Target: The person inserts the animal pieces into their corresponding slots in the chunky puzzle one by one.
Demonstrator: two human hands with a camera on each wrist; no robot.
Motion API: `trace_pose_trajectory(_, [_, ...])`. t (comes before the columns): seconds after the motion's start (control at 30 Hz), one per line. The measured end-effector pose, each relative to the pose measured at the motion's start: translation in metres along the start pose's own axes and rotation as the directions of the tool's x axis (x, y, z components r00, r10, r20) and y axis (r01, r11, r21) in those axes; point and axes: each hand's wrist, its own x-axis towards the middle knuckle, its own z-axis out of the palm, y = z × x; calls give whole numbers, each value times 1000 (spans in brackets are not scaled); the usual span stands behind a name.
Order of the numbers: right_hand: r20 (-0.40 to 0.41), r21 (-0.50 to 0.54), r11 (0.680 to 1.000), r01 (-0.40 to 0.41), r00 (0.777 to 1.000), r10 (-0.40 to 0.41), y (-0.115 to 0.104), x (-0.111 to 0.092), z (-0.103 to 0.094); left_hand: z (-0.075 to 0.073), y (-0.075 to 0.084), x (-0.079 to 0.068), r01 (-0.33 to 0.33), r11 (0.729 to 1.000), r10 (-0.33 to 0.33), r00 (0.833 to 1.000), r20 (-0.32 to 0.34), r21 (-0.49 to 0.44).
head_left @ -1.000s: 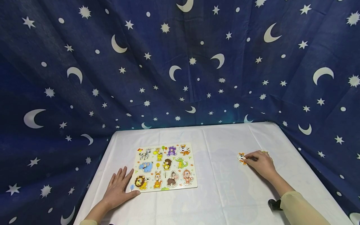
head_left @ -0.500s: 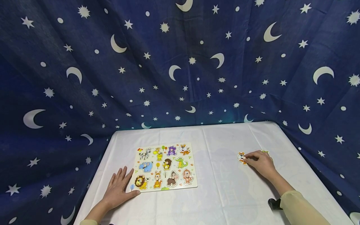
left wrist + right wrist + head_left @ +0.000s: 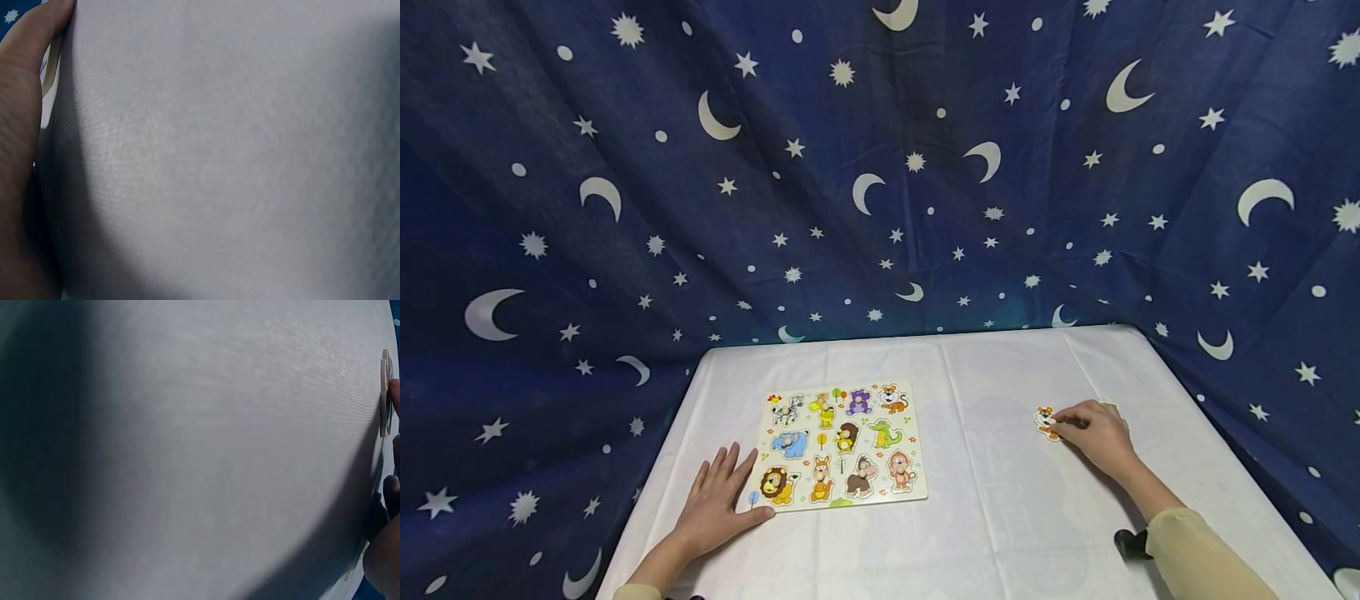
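On the left half of the table lies a flat animal puzzle board, with a lion, a zebra, an elephant, a tiger and several other animals on it. My left hand lies flat with spread fingers, its thumb and fingertips at the board's left edge. On the right side, my right hand pinches a tiger puzzle piece by thumb and finger, low over the cloth. The right wrist view catches the piece's thin edge beside the fingertips. Another piece peeks out behind the right hand, mostly hidden.
A white cloth with fold lines covers the table. Behind it hangs a dark blue curtain printed with moons and stars. A black strap end sticks out at the right sleeve.
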Motion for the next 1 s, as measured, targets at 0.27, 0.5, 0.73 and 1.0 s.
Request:
trace_pose_trajectory(0.27, [-17,5,1000,-9,1000,9,-11,8,1,-3,2,0,13,1000,-13,1000,17,-5])
trace_pose_trajectory(0.5, [-3,48,999,9,1000,-9,-32,23,12,-3,2,0,15,1000,-15,1000,19,-3])
trace_pose_trajectory(0.73, [41,110,994,6,999,-10,-62,39,30,-2,2,0,14,1000,-14,1000,15,-8])
trace_pose_trajectory(1.0, [56,163,986,35,997,-44,-94,52,51,-1,1,0,11,1000,-11,1000,9,2])
